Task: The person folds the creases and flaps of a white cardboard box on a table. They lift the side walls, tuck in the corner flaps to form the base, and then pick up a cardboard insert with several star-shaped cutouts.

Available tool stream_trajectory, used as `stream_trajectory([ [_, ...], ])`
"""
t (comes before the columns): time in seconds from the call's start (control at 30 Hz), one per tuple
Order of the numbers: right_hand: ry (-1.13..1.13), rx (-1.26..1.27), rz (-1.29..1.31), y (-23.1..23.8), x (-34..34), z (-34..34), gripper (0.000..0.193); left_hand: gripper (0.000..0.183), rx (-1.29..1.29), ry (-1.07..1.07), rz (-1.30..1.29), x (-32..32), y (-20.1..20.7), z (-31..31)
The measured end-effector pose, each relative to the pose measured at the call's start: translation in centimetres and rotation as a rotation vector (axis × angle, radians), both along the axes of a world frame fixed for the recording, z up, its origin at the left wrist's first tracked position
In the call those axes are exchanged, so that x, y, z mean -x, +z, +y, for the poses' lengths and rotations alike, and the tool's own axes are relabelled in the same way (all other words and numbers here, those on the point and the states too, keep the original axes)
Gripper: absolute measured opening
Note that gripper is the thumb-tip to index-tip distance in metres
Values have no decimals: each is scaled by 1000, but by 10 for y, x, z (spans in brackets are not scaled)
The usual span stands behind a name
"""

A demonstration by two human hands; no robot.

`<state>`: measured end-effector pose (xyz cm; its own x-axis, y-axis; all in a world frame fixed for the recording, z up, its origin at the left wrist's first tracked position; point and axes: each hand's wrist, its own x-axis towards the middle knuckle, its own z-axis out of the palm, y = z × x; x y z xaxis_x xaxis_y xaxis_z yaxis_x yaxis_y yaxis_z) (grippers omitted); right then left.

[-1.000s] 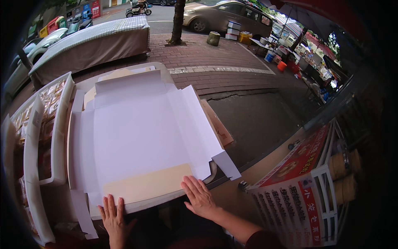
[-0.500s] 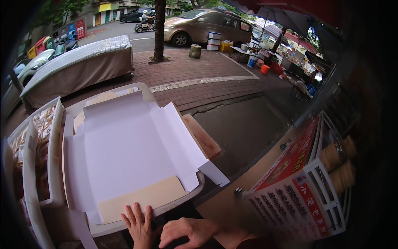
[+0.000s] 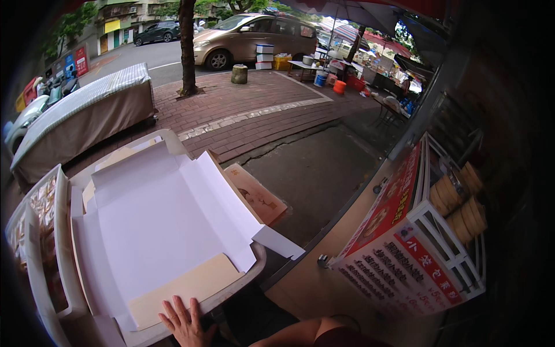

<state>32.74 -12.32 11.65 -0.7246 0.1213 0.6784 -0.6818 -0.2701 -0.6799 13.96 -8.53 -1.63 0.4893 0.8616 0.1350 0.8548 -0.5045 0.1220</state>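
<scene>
Outdoors, on a pale desk point(image 3: 231, 292) beside a brick pavement point(image 3: 248, 104), one hand point(image 3: 186, 322) lies flat with fingers spread on the near edge of an unfolded white cardboard box point(image 3: 156, 225); which hand it is cannot be told, and the other is out of view. Beyond the fingers, the box's long axis runs away and slightly left, flaps splayed. Right of the hand, one flap overhangs the desk's edge above dark ground. Farther off stand a tree point(image 3: 187, 46) and a parked car point(image 3: 254, 37).

Flat carton blank point(image 3: 156, 231) white, near flap tan (kraft-looking); tray point(image 3: 46, 272) under it white; sign point(image 3: 399, 254) red over white, red print; pavement point(image 3: 254, 107) red brick; car point(image 3: 254, 37) beige.
</scene>
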Motion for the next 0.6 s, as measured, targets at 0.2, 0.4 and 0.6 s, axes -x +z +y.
stream_trajectory([
  [0.2,61,19,-4,-3,1,-9,31,102,37,0,12,-8,2,-3],
  [0.4,265,-14,-30,-22,19,-19,32,108,-41,36,-36,-5,-9,-2],
  [0.6,-420,-193,-243,-26,20,-7,19,104,18,65,-82,-9,-9,3],
])
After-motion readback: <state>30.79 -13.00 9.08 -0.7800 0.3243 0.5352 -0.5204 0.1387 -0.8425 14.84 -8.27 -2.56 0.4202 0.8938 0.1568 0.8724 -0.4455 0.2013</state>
